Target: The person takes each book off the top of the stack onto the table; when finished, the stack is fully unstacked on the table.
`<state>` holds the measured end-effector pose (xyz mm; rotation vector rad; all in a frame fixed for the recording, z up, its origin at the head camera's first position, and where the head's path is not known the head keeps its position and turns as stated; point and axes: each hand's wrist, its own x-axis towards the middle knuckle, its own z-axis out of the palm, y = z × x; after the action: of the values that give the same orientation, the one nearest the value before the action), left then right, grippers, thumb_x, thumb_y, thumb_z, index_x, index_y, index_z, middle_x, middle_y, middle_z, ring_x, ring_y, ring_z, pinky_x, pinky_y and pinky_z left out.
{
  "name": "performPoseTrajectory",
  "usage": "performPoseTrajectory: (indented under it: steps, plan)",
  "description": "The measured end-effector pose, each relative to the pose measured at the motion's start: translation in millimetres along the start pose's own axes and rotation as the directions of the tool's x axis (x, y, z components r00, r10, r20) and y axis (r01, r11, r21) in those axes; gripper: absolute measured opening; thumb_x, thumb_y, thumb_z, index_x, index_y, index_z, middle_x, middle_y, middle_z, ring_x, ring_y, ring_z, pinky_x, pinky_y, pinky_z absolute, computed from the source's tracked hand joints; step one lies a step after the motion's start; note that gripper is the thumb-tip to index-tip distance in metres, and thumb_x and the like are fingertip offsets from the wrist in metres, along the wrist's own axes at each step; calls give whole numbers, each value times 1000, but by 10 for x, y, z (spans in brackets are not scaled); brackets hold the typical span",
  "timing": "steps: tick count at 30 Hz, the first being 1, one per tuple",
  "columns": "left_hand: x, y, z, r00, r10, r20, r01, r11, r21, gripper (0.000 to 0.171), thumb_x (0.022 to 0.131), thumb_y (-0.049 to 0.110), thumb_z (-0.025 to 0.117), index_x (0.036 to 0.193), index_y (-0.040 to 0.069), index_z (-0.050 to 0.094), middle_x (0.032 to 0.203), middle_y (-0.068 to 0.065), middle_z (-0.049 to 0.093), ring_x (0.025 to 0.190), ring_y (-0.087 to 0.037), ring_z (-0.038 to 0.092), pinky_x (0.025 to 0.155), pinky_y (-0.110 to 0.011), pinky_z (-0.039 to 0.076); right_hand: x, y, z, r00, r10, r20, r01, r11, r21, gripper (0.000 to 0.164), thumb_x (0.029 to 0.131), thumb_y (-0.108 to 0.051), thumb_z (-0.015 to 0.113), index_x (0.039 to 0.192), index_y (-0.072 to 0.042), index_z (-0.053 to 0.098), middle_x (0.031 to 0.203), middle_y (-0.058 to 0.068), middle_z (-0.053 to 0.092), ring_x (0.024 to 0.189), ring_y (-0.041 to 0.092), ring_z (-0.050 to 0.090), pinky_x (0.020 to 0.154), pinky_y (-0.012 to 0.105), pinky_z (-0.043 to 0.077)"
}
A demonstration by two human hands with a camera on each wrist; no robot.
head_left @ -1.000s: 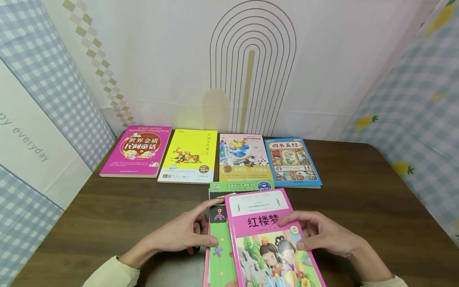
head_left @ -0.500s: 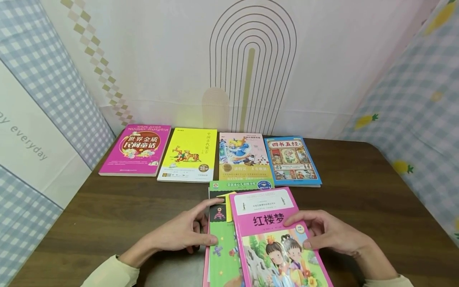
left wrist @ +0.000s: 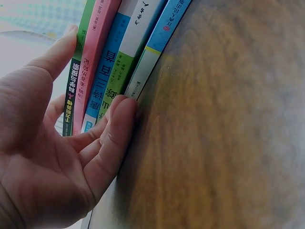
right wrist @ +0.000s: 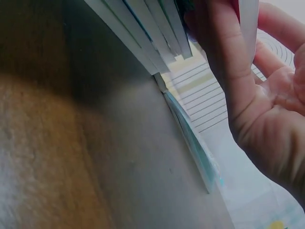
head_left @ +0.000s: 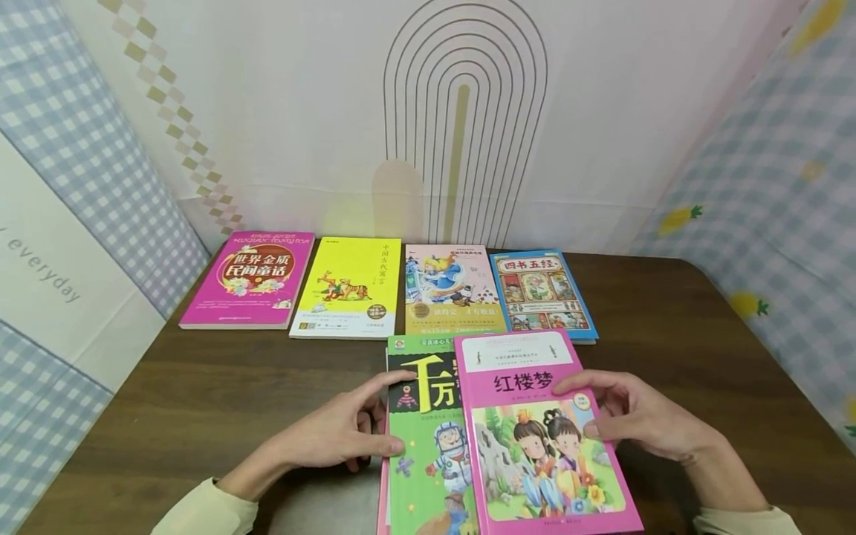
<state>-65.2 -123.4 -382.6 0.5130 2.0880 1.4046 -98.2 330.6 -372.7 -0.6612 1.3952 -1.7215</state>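
My right hand (head_left: 645, 416) pinches a pink book (head_left: 551, 464) by its right edge, with thumb and index finger on the cover. That book is raised above a stack of books and covers the right part of the green top book (head_left: 428, 446). On the stack's left side, my left hand (head_left: 331, 431) has its thumb and index finger at the green cover. The left wrist view shows the other fingers against the stack's several spines (left wrist: 107, 71), reaching down to the lowest book. Page edges (right wrist: 138, 28) of the stack show in the right wrist view.
Behind the stack lies a row of books: a magenta book (head_left: 250, 279), a yellow book (head_left: 348, 286), a pale pink book (head_left: 451, 286) and a blue book (head_left: 545, 293). They lie on a dark wooden table (head_left: 675, 327) near the cloth backdrop (head_left: 301, 111).
My right hand has moved the pink book right and a little away from me, uncovering more of the green cover. My left hand stays at the stack's left edge.
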Motion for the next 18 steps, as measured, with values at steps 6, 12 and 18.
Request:
performPoseTrajectory:
  steps: [6,12,18]
  plan:
    - [-4,2,0,1000,0,-6,0,1000,8,80,96,32,81,161,42,36,101,-11,63,63,-19,60,48,-39,57,11,-60,12,1000,11,-14,-12,995,-99,50,105,10,46,152,-7,52,139,17,68,114,28,74,87,44,66]
    - [-2,4,-3,1000,-9,-9,9,1000,11,81,95,32,82,161,42,35,101,-11,63,62,-19,60,47,-39,57,13,-60,34,999,29,-46,-38,978,-205,49,105,8,49,152,-5,51,130,18,70,100,26,77,70,38,67]
    - [4,9,0,1000,-15,-5,15,1000,9,81,95,32,82,161,42,35,101,-11,63,63,-19,60,47,-39,57,-31,-76,33,998,26,-60,-36,985,-167,51,105,10,47,154,-6,50,136,18,68,107,28,75,82,44,67]
